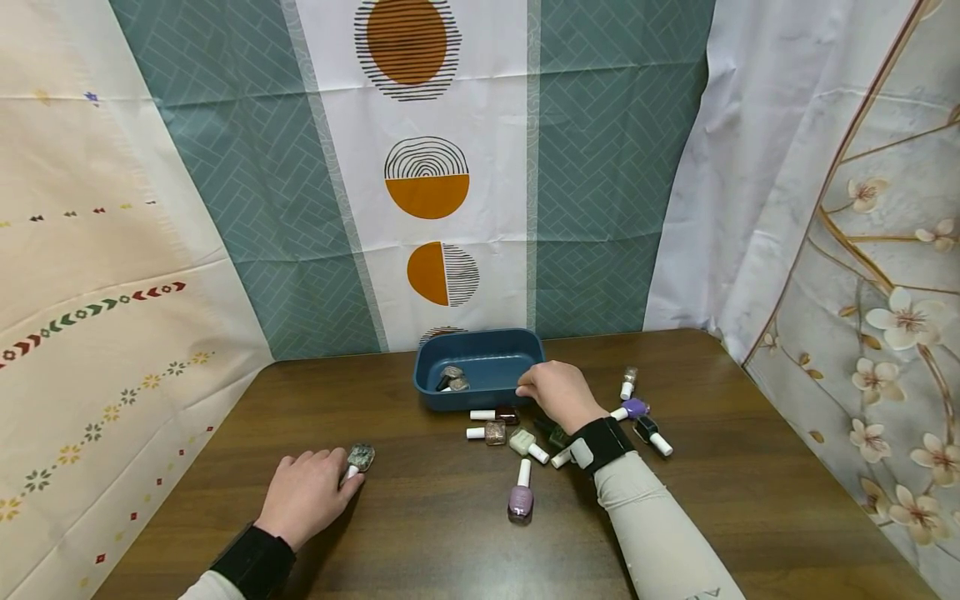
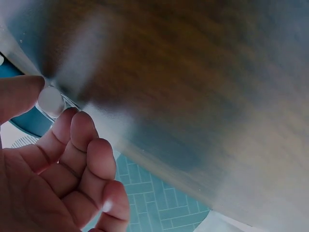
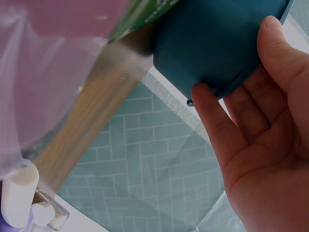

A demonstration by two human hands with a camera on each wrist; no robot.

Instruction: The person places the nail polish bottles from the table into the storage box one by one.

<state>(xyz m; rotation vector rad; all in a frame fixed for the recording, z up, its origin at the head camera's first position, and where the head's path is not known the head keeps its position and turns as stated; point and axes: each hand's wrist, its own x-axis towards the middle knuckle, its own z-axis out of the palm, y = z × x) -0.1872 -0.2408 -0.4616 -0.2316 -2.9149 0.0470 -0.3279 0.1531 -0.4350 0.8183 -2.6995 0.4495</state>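
A rounded blue tray (image 1: 480, 357) at the far middle of the wood-grain desk (image 1: 420, 517) holds two glittery nail polish bottles (image 1: 452, 379) in its left corner. The right hand (image 1: 558, 393), fingers relaxed and straight, touches the tray's near right rim. The left hand (image 1: 307, 493), near left, pinches the white cap of a speckled polish bottle (image 1: 361, 457) lying on the desk. More small white-capped bottles (image 1: 521, 492) lie scattered just near of the tray.
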